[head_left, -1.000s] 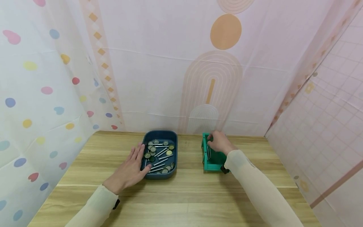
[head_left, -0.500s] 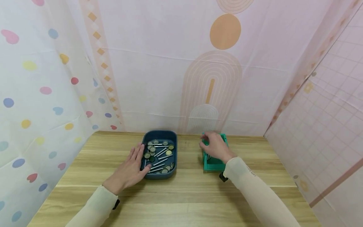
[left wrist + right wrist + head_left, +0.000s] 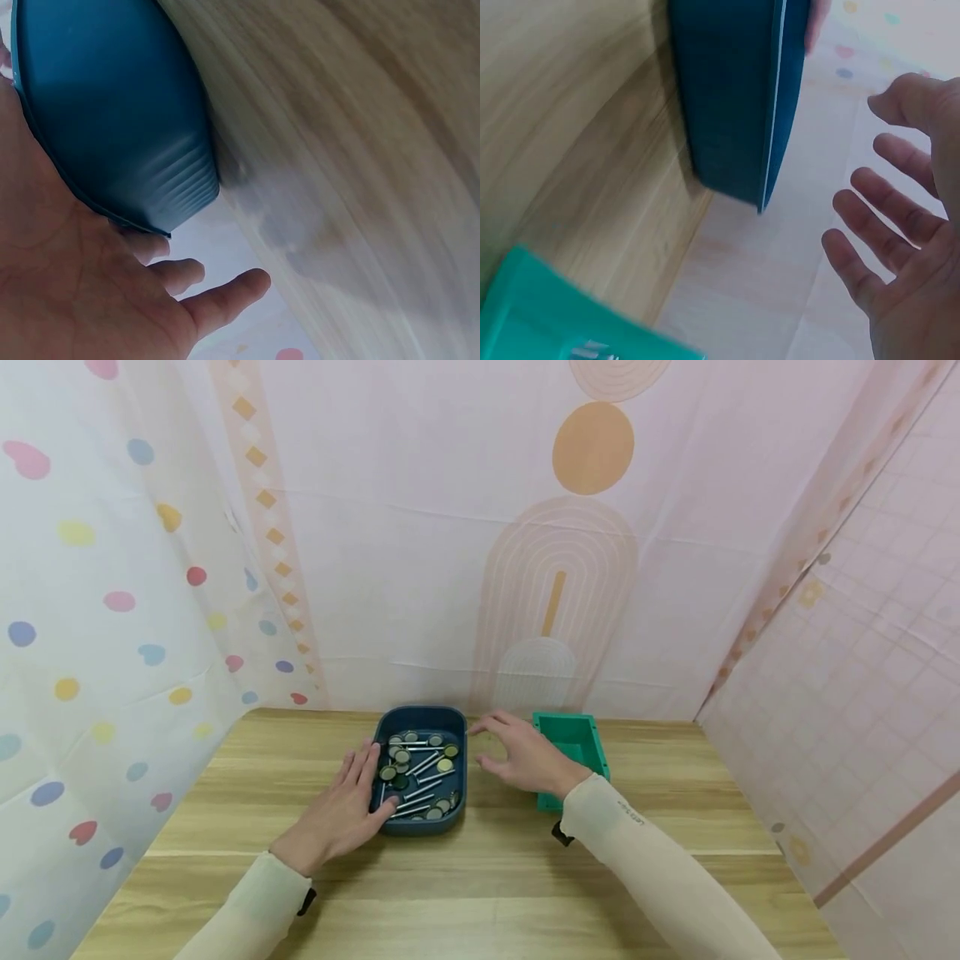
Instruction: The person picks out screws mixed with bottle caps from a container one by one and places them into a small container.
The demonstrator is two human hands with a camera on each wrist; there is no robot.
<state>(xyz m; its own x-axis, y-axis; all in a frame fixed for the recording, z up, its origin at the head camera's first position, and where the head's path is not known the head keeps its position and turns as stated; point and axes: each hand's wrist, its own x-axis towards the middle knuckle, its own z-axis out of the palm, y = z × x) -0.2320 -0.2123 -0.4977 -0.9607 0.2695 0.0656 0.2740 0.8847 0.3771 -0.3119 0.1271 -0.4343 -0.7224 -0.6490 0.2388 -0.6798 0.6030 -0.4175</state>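
Two hands work above a wood-grain tabletop (image 3: 480, 893), where a blue tray (image 3: 422, 828) stands close to the far edge, slightly left of that edge's middle, and a green bin (image 3: 600, 748) stands near the same edge, further toward the far right corner.

Bolts (image 3: 437, 777) and round caps (image 3: 387, 772) lie loose and mixed on the tray's floor. Most of the caps gather on its left side and toward its far end, with a few more in its near right corner; the bolts point various ways among them.

The left hand (image 3: 337, 814) rests against the tray's left rim, its fingers straight along that side and its thumb lying over the rim near the near left corner. The right hand (image 3: 528, 758) hangs in the space between tray and bin, its fingers wide and lightly bent, thumb held away from them, the tips near the tray's right rim but apart from it.

The right wrist view shows a blurred shiny piece (image 3: 592, 351) inside the bin; I cannot tell what it is.

Pale sleeves (image 3: 663, 872) cover both forearms. Behind the far edge hangs a pale cloth (image 3: 405, 585) printed with arches and diamonds.
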